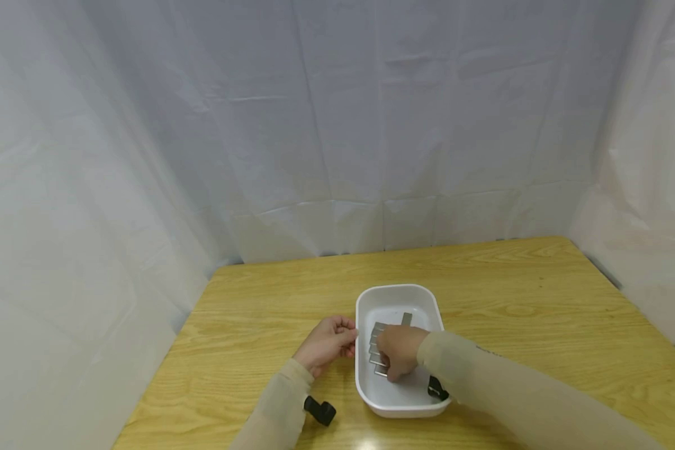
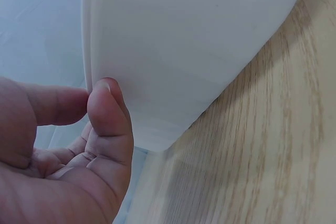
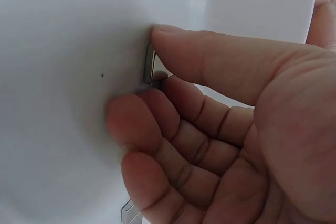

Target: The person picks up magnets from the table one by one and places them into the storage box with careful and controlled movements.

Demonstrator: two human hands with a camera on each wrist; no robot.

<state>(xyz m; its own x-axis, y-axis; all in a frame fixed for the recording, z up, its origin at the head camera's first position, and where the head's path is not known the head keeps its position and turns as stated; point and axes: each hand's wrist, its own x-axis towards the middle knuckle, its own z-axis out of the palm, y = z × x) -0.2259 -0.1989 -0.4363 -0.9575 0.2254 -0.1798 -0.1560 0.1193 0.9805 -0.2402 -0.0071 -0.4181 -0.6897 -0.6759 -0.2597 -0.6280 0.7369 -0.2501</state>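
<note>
A white rectangular tray (image 1: 399, 289) with rounded corners stands on the table. My left hand (image 1: 327, 342) pinches its left rim between thumb and index finger; the left wrist view shows the tray's outer wall (image 2: 184, 40) from close by. Inside the tray, several flat grey metal pieces (image 1: 377, 359) lie overlapping in a fanned column. Another metal strip (image 1: 407, 319) lies apart, farther back. My right hand (image 1: 400, 351) reaches in over the right side. In the right wrist view, its thumb and curled index finger pinch a shiny metal piece (image 3: 150, 64) at the tray floor.
The wood-grain table (image 1: 281, 287) extends on both sides of the tray. White sheeting (image 1: 337, 125) hangs behind the table and at both sides. A black camera mount (image 1: 320, 410) projects from the left wrist, and another (image 1: 437, 387) from the right.
</note>
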